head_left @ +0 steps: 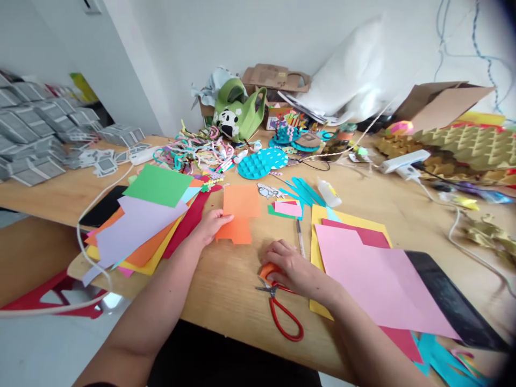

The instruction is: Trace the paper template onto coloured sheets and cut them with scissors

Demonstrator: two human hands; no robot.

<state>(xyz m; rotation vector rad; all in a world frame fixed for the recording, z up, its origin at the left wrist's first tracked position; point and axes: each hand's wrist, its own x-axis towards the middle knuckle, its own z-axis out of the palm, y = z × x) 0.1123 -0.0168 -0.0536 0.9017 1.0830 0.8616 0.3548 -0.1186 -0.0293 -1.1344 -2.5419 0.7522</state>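
My left hand (212,227) pinches the left edge of an orange paper piece (241,202), which lies near the middle of the table with a notched lower part. Lower and to the right, my right hand (282,262) curls over a small orange paper scrap (269,270), its fingers closed round it. Just below that hand lie red-handled scissors (287,322), their blades pointing left. A pen (300,238) rests beyond the right hand, and small pink, red and green paper pieces (287,208) lie above the pen.
Coloured paper sheets (137,228) are piled at left over a black device. Pink paper (374,274) lies on yellow and red sheets at right, beside a black tablet (451,301). A glue bottle (329,192), blue strips (302,189) and a green bag (242,113) stand or lie farther back.
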